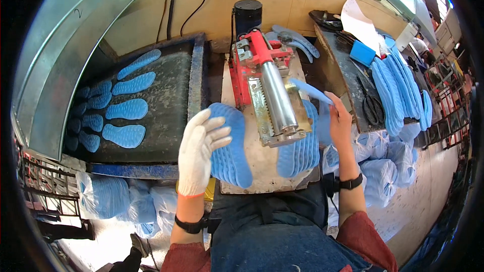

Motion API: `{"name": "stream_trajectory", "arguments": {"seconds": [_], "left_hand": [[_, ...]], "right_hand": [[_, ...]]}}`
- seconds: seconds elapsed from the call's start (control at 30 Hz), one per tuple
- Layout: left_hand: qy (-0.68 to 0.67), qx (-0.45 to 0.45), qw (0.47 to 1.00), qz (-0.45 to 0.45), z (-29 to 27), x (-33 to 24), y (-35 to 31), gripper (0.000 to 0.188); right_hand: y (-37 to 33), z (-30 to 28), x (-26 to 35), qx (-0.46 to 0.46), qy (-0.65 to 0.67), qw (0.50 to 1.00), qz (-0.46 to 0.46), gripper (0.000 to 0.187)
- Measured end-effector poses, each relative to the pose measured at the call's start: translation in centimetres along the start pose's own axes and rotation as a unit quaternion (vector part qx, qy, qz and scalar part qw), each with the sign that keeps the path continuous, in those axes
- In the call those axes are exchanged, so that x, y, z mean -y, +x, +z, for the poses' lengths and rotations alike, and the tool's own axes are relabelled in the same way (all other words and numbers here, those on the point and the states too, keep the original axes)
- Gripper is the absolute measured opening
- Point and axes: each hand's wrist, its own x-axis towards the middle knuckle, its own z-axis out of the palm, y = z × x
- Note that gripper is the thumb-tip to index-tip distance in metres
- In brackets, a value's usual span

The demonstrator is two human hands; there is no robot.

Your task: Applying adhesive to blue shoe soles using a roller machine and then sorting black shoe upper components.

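My right hand (340, 123), bare, pinches one end of a blue insole (310, 89). The insole's other end reaches the right side of a red machine (241, 83) with a shiny steel roller (280, 103). My left hand (198, 146), in a white glove, has its fingers stretched out and apart over the edge of a left stack of blue insoles (234, 158); I cannot tell whether it touches them. Fanned out in front of the roller's right side is another stack of blue insoles (298, 158), partly hidden by the machine.
On the left, a dark conveyor belt (169, 100) carries several blue insoles beneath a metal hood (65, 45). A side bench at right holds black scissors (373, 108), a blue box (362, 53) and insole piles (398, 88). Bagged insoles (378, 181) lie below.
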Motion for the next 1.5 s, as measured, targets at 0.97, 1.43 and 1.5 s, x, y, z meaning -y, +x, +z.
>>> {"name": "stream_trajectory", "arguments": {"seconds": [0.97, 1.43, 1.5], "left_hand": [[-0.102, 0.112, 0.937, -0.313, -3.3, 5.0, -1.4, 0.063], [0.46, -0.322, 0.827, -0.022, -11.2, 2.4, 4.9, 0.052], [0.586, -0.329, 0.741, 0.011, -11.5, 3.2, 5.2, 0.049]], "right_hand": [[-12.6, 18.2, -4.1, 0.413, 0.26, 0.841, 0.234, 0.078], [-9.3, 17.4, -2.2, 0.262, 0.345, 0.79, 0.434, 0.024], [-9.4, 15.2, -1.8, 0.207, 0.346, 0.795, 0.454, 0.019]]}}
